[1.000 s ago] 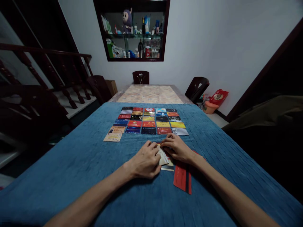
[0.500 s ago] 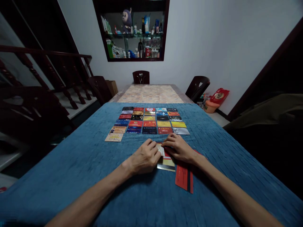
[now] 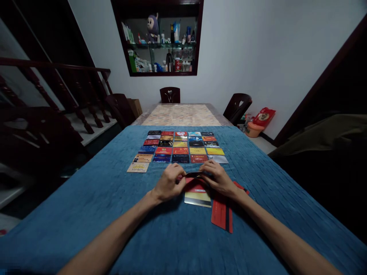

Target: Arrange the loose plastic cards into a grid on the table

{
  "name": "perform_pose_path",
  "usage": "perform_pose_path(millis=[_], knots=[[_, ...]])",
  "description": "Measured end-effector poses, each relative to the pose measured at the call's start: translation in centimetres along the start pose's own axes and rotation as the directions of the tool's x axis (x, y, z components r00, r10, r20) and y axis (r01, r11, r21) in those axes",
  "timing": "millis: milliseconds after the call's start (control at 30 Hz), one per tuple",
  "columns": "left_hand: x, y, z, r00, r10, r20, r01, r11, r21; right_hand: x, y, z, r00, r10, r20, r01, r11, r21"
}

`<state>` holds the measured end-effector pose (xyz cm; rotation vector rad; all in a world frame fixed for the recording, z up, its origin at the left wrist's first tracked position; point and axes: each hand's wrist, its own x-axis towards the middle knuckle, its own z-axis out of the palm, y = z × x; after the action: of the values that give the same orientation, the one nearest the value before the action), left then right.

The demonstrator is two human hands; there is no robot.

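My left hand [image 3: 171,182] and my right hand [image 3: 218,177] are closed on opposite ends of a plastic card [image 3: 194,174], tilted up so that it shows as a thin dark strip. Just below it lie overlapping cards, among them a yellow card [image 3: 197,197] with a dark stripe and a red one partly covered. Beside and under my right wrist rests a red card [image 3: 221,215] with a black stripe. Farther off, several cards [image 3: 180,150] lie face up in rows, and a cream card [image 3: 138,167] sits at the near left corner of them.
A blue cloth [image 3: 94,206] covers the near part of the table; its patterned top [image 3: 183,114] shows beyond. Dark wooden chairs [image 3: 237,107] stand around the far end. A wall cabinet [image 3: 163,46] with bottles and a plush toy is set behind.
Both hands have lifted slightly and tipped a card up on edge between them. The left hand has shifted a little left, uncovering more of the cards below.
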<state>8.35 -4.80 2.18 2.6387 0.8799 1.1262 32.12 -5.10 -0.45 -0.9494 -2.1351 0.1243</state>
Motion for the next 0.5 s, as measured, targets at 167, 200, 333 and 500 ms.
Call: perform_pose_path(millis=[167,200,333,500], knots=[[-0.1,-1.3,0.4,0.993,-0.115,0.035,0.115,0.993,0.012,-0.2,-0.3,0.0,0.996,0.036,-0.087,-0.037,0.999,-0.002],[-0.1,-1.5,0.4,0.991,-0.127,0.051,0.126,0.992,0.021,-0.2,-0.4,0.0,0.995,0.029,-0.091,-0.03,1.0,-0.004],[-0.1,-1.9,0.5,0.985,-0.148,0.088,0.146,0.989,0.035,-0.2,-0.6,0.2,0.997,0.032,-0.075,-0.033,0.999,-0.009],[-0.2,-2.0,0.6,0.979,-0.172,0.105,0.171,0.985,0.022,-0.4,-0.5,0.2,0.997,0.046,-0.069,-0.047,0.999,-0.007]])
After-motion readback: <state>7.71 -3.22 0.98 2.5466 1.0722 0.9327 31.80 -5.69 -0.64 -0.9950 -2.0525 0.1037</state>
